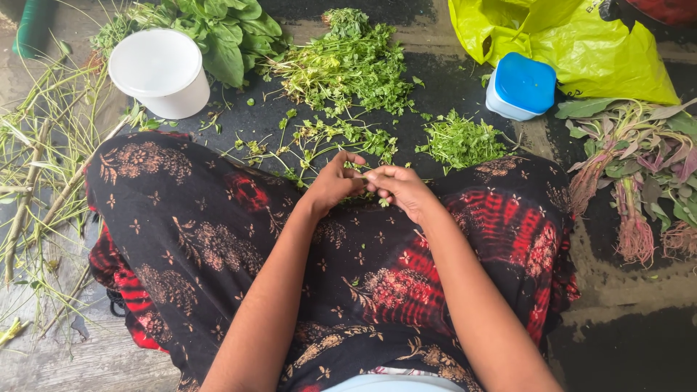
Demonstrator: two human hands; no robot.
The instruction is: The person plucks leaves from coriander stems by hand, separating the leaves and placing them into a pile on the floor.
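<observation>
While fingers (357, 161) pinch (both hands), herb sprig (361, 174) sits between

Black skirt (239, 239) with red patches and pale floral print; bare forearms.

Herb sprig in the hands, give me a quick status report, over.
Left hand and right hand both pinching one green herb sprig over the lap. Picked leaf pile ahead on the right. Nothing between hands.

One camera on the person's head looks straight down, close, at the lap (290, 290) and floor (639, 341).
</observation>
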